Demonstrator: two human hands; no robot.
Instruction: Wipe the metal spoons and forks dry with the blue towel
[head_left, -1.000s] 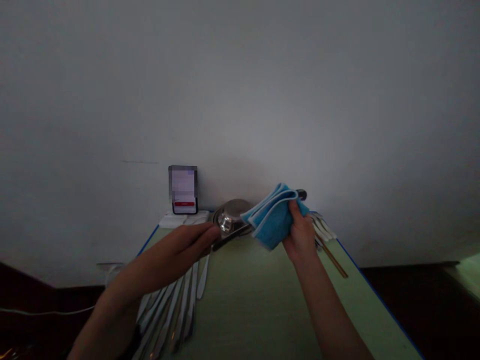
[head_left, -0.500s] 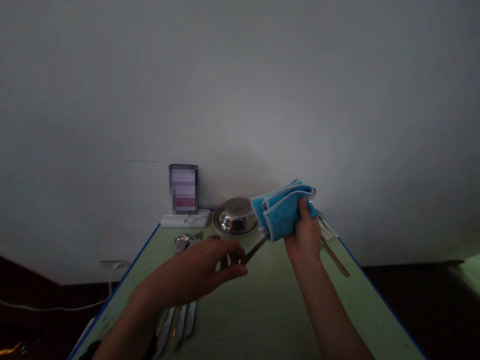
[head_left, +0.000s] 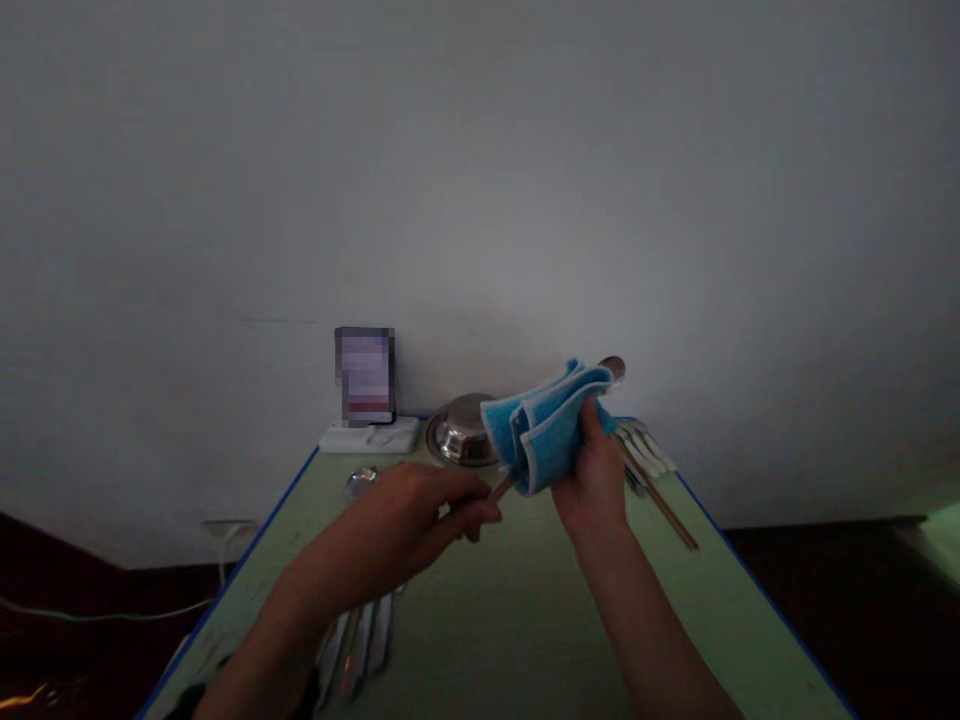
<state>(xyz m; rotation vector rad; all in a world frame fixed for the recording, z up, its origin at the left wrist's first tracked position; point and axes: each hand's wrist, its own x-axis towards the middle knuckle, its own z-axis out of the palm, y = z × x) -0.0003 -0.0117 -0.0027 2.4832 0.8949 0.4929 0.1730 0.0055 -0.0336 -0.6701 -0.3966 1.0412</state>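
My left hand [head_left: 427, 510] is closed, thumb and fingers pinching the end of a metal spoon's handle. The spoon [head_left: 615, 366] slants up to the right through a folded blue cloth [head_left: 555, 450] with pale edging. Its rounded bowl pokes out past the cloth's upper right side, while the middle of the handle is hidden inside the folds. My right hand [head_left: 592, 475] is wrapped round the cloth, thumb on top, squeezing it about the spoon above the green table [head_left: 510, 610].
An upturned metal bowl [head_left: 461, 438] stands by the wall. Left of it, a blurred-out screen [head_left: 367, 370] leans on a white stand [head_left: 349, 438]. Several pieces of cutlery [head_left: 360, 645] lie near my left forearm. White-handled cutlery [head_left: 645, 445] and chopsticks [head_left: 667, 505] lie at right.
The cloth and my right hand have shifted left and slightly down, toward my left hand. More of the spoon's bowl now shows beyond the cloth, and less handle shows between the hands.
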